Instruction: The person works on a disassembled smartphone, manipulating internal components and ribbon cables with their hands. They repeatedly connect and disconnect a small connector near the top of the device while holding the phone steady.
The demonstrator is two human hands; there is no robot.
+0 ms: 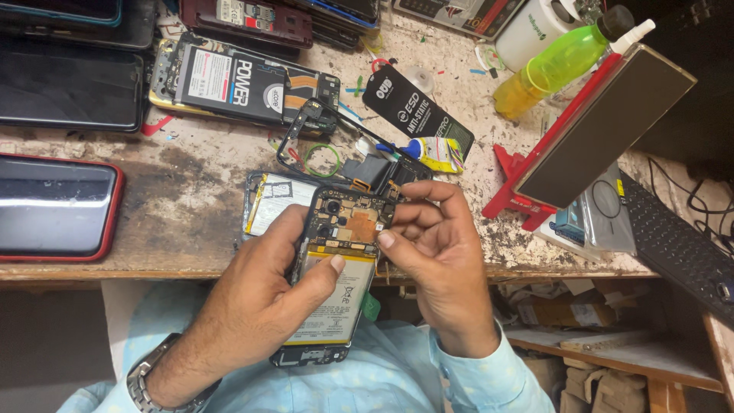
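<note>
Opened phone (334, 275), back off, held above bench (191, 191) edge. Left hand (252, 306) fingers wrapped round body, thumb on battery (336, 294). Right hand (436, 252) fingers pinched narrow at top board (353, 222). Step judged: board work; next needs fine, steady grip.

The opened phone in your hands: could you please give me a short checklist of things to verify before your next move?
1. Left hand has a firm grip on the opened phone: ok.
2. Right hand fingertips at the circuit board: ok.
3. Battery seated flat: ok.
4. Board connectors and screws: cannot tell.
5. Tool in right hand: cannot tell.
6. Workbench free of loose parts nearby: not ok, another opened phone and scraps lie close.
</note>
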